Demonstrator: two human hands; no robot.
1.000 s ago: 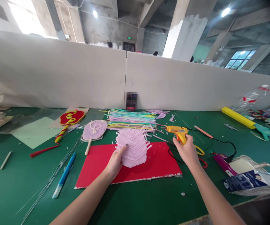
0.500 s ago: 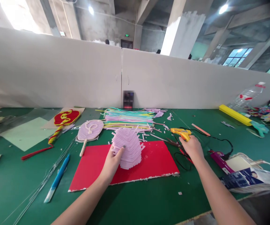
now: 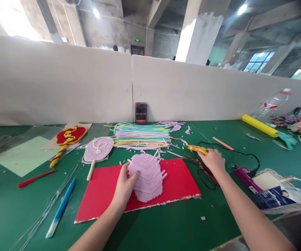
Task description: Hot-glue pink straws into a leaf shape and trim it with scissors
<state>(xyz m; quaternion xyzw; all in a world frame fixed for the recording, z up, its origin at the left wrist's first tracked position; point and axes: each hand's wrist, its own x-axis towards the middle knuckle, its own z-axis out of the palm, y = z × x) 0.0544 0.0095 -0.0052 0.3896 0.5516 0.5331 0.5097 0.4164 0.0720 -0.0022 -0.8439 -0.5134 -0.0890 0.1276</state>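
Note:
In my left hand [image 3: 125, 183] is a lilac leaf-shaped panel [image 3: 147, 177] of ribbed strips in a chevron pattern, gripped by its left edge with the thumb on top. Several strip ends jut from its right side. It is over a red board [image 3: 100, 190] with a ragged white edge. My right hand [image 3: 213, 161] is closed around a yellow hot glue gun [image 3: 196, 149], whose nozzle points left; the palm hides its handle. Just below that hand lie scissors [image 3: 192, 159], partly covered.
A bundle of coloured pipe cleaners [image 3: 142, 134] lies behind the board. Left are a lilac fan [image 3: 98, 149], a red-and-yellow fan [image 3: 72, 136], a blue pen-like tool [image 3: 63, 205] and thin wires [image 3: 53, 200]. A purple power strip [image 3: 246, 177] with a black cord sits right.
The lilac panel has moved down and slightly right over the red board, turning flatter to view. My right hand has shifted only slightly, still around the glue gun.

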